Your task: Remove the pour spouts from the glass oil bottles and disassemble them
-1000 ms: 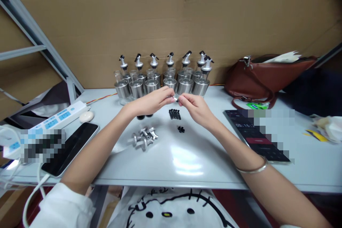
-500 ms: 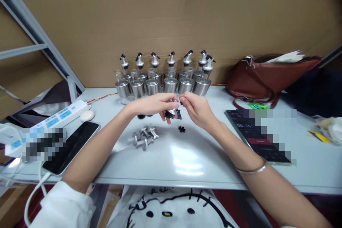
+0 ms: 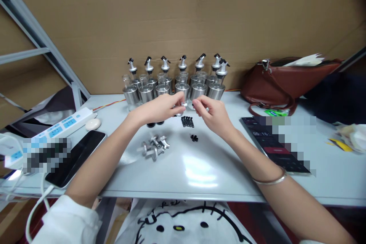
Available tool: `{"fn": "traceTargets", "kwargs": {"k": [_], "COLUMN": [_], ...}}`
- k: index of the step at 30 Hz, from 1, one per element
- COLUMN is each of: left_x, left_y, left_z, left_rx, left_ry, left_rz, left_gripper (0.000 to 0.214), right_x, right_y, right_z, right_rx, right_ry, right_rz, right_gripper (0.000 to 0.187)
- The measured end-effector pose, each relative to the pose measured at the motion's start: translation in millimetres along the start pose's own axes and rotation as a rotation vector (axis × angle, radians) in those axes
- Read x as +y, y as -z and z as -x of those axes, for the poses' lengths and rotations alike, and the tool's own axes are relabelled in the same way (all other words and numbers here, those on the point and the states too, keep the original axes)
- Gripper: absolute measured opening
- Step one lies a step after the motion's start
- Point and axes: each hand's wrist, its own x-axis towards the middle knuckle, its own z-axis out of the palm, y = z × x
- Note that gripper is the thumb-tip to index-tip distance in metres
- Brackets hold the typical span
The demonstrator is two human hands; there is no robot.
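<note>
My left hand point(image 3: 167, 107) is closed on a small silver pourer spout point(image 3: 184, 104), whose tip points toward the other hand; the rest of it is mostly covered by my fingers. A short gap to the right, my right hand point(image 3: 213, 116) pinches a tiny black piece point(image 3: 193, 104), largely hidden by the fingertips. Below the hands lies a row of black flip caps point(image 3: 187, 122) and a small cluster of round black bits point(image 3: 194, 138). Several loose silver spouts point(image 3: 155, 146) are heaped to the left, with black stoppers point(image 3: 151, 125) behind them.
At the back stand two rows of glass-and-steel oil bottles point(image 3: 182, 89); the rear ones wear pourers. A power strip point(image 3: 63, 126), white round case point(image 3: 93, 124) and phone point(image 3: 77, 158) lie left. A tablet point(image 3: 274, 145) and brown bag point(image 3: 288, 84) are on the right.
My hands have drawn slightly apart. The spout in my left hand has turned, its broad base now out of sight, and the row of black caps is uncovered.
</note>
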Motion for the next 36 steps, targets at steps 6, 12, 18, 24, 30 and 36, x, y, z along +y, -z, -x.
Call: {"fn": "traceTargets", "kwargs": {"k": [6, 12, 18, 24, 30, 36], "left_x": [-11, -12, -12, -11, -7, -8], "left_y": [11.1, 17.6, 16.6, 15.7, 15.9, 14.5], "left_z": [2, 6, 6, 6, 6, 5], "left_rx": [0.052, 0.064, 0.036, 0.028, -0.005, -0.022], "left_ry": [0.017, 0.048, 0.064, 0.055, 0.069, 0.07], "left_rz": [-0.033, -0.037, -0.044, -0.046, -0.038, -0.031], "left_gripper": [0.018, 0.017, 0.019, 0.017, 0.02, 0.019], "right_x": [4, 0, 8, 10, 12, 20], "right_y": [6, 16, 17, 17, 16, 15], "right_z": [-6, -6, -6, -4, -2, -1], "right_rx": [-0.195, -0.549, -0.511, -0.683, -0.79, -0.825], "right_ry": [-0.059, -0.158, -0.002, -0.129, -0.19, -0.203], "right_rz": [-0.129, 0.018, 0.127, 0.1, 0.163, 0.139], "right_gripper": [0.017, 0.016, 0.011, 0.013, 0.011, 0.025]}}
